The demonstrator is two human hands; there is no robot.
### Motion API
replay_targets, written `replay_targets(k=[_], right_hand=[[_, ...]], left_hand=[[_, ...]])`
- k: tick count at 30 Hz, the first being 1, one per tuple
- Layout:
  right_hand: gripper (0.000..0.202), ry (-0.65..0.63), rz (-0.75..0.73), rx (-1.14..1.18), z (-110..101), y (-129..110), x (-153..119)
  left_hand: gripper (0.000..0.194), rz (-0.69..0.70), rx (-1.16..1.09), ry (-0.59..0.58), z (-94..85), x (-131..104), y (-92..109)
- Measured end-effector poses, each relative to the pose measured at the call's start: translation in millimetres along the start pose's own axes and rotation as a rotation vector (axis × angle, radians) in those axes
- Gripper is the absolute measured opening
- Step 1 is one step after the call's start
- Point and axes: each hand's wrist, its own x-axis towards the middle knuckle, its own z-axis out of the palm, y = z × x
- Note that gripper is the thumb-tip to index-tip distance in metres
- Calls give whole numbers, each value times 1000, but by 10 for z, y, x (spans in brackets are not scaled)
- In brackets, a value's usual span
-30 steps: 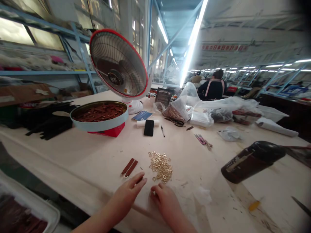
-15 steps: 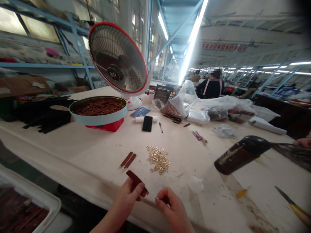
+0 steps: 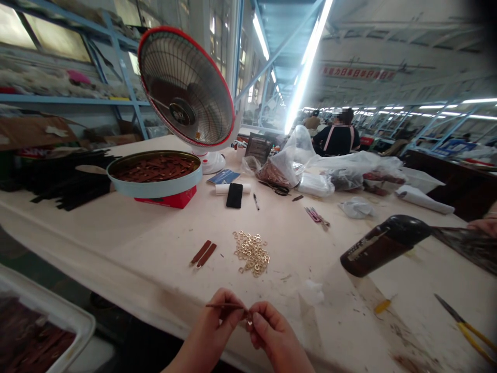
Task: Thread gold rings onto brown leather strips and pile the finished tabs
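Near the table's front edge, my left hand [image 3: 219, 326] pinches a brown strip [image 3: 225, 306], held nearly flat. My right hand [image 3: 267, 326] meets it at the strip's right end, fingers closed on a small metal ring [image 3: 249, 321], partly hidden by the fingertips. Beyond the hands lies a loose pile of gold-coloured rings [image 3: 252, 252]. Left of the pile, two brown strips [image 3: 204, 254] with metal at their lower ends rest side by side on the table [image 3: 155, 243].
A round tin [image 3: 155, 187] of brown strips sits on a red box before a red-rimmed heater [image 3: 186, 88]. A dark bottle [image 3: 382, 246] and yellow-handled scissors [image 3: 466, 326] lie right. A white bin [image 3: 91, 326] stands lower left; another person's hand [image 3: 485, 226] shows far right.
My hands have come together, and the ring now touches the strip's end. The strip has turned from slanted to nearly level. The view has shifted slightly.
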Motion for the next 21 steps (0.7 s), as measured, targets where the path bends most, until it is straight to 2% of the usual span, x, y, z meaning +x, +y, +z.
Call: replay_targets(k=[2, 5, 9, 14, 16, 19, 21], right_hand=[[42, 15, 44, 105, 0, 9, -1], [43, 27, -18, 97, -14, 58, 16], [36, -6, -108, -23, -33, 112, 40], [40, -88, -39, 16, -37, 118, 17], [41, -16, -92, -73, -42, 126, -1], [35, 128, -276, -378, -51, 153, -34], [35, 148, -332, -489, -48, 173, -51]], left_hand=[[8, 13, -11, 3, 5, 2, -8], [12, 3, -74, 22, 24, 33, -29], [23, -134, -267, 33, 59, 58, -45], [25, -285, -417, 65, 109, -22, -4], [24, -294, -413, 85, 120, -51, 7], [22, -226, -346, 106, 118, -60, -22], [21, -166, -304, 98, 112, -54, -69]])
